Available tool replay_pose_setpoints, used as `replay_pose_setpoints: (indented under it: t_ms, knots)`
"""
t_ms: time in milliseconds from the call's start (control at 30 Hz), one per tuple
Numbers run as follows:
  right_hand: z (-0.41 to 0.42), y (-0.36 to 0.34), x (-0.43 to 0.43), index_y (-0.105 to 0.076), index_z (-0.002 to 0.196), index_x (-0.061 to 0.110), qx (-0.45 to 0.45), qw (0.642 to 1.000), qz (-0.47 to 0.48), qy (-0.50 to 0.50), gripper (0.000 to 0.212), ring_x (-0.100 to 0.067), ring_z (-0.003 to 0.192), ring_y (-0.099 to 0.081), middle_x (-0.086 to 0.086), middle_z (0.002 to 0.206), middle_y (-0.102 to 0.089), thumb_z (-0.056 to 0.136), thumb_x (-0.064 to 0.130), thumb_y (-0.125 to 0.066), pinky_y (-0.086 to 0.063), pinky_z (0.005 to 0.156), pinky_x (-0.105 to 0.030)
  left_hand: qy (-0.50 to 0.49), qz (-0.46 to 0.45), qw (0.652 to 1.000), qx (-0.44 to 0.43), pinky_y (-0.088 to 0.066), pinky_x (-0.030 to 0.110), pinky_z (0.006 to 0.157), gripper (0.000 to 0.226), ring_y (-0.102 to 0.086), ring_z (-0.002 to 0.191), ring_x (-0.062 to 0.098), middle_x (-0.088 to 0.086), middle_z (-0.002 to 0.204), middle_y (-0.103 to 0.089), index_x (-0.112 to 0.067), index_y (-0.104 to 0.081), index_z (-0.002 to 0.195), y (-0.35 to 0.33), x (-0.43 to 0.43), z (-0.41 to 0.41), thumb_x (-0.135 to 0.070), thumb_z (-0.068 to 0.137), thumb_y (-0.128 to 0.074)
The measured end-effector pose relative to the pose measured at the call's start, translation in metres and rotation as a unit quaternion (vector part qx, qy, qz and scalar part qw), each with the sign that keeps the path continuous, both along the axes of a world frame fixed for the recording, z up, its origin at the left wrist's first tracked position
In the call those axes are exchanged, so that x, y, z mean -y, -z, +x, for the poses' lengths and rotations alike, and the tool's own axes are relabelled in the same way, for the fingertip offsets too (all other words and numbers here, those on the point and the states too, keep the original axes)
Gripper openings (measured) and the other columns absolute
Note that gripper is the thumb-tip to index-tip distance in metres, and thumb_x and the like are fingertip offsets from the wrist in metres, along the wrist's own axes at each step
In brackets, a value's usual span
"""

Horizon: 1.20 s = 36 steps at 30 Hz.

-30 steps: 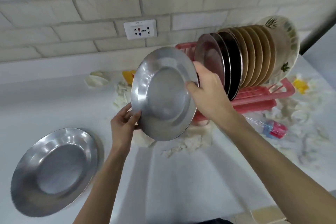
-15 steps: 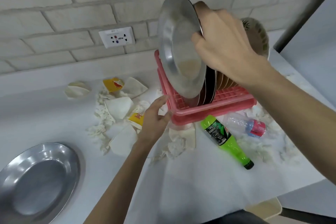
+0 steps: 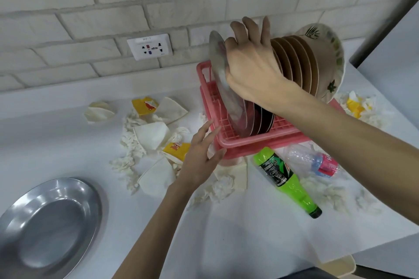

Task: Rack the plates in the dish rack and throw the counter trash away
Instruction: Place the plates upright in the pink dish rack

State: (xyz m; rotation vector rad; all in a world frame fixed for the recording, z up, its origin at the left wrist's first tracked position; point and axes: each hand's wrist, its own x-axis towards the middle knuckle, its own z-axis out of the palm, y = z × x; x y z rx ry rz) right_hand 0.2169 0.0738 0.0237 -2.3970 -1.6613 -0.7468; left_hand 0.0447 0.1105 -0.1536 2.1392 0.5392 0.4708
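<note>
Well left of the dish rack [image 3: 229,144], a steel plate [image 3: 48,224] lies flat; crumpled paper trash [image 3: 152,136] litters the rack's left side. The left hand [image 3: 199,158], fingers straight, touches the rack's front-left corner. A second steel plate [image 3: 227,97] stands upright at the rack's left end, the right hand [image 3: 251,68] resting spread-fingered against its rim. A green bottle [image 3: 283,176] lies just before the rack.

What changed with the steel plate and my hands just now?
The right hand carried the steel plate into the pink dish rack, where it stands on edge, the fingers opening off it. The left hand let go of that plate and now touches the rack's front corner. The other steel plate stayed flat on the counter.
</note>
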Motion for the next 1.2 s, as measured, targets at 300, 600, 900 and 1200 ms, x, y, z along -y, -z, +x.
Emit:
replay_pose_setpoints:
  t_ms: [300, 600, 900, 1200]
  knots:
    - [-0.004, 0.027, -0.013, -0.068, 0.110, -0.002, 0.032, 0.998, -0.050, 0.024, 0.063, -0.050, 0.140, -0.026, -0.029, 0.140, -0.045, 0.088, 0.027, -0.016, -0.014, 0.111, -0.071, 0.003, 0.008, 1.000, 0.003, -0.032, 0.044, 0.118, 0.059, -0.027, 0.147, 0.014, -0.010, 0.161, -0.025, -0.027, -0.043, 0.149, 0.001, 0.000, -0.001, -0.031, 0.093, -0.061]
    - [-0.005, 0.029, -0.016, -0.049, 0.133, -0.007, 0.061, 0.991, -0.092, 0.071, 0.072, -0.052, 0.143, -0.012, -0.034, 0.149, -0.030, 0.086, 0.029, -0.008, -0.011, 0.111, -0.071, 0.003, 0.031, 0.999, -0.009, -0.033, 0.046, 0.117, 0.059, -0.027, 0.147, 0.015, -0.009, 0.161, -0.025, -0.027, -0.042, 0.149, 0.003, -0.001, -0.001, -0.024, 0.094, -0.063]
    - [0.004, 0.026, -0.011, -0.036, 0.143, -0.006, -0.001, 0.990, -0.132, 0.049, 0.063, -0.050, 0.144, -0.012, -0.030, 0.147, -0.034, 0.085, 0.018, -0.045, -0.005, 0.112, -0.071, 0.004, 0.040, 0.999, -0.008, -0.033, 0.045, 0.117, 0.059, -0.027, 0.147, 0.014, -0.008, 0.161, -0.025, -0.026, -0.043, 0.149, 0.002, -0.002, -0.001, -0.021, 0.094, -0.064]
    - [0.005, 0.025, -0.008, -0.028, 0.147, -0.004, -0.038, 0.986, -0.159, 0.038, 0.073, -0.043, 0.147, -0.007, -0.021, 0.151, -0.032, 0.082, 0.014, -0.055, -0.002, 0.114, -0.066, 0.006, 0.039, 0.999, -0.015, -0.031, 0.043, 0.118, 0.060, -0.027, 0.147, 0.015, -0.008, 0.161, -0.025, -0.026, -0.042, 0.150, 0.000, -0.002, -0.002, -0.021, 0.093, -0.062]
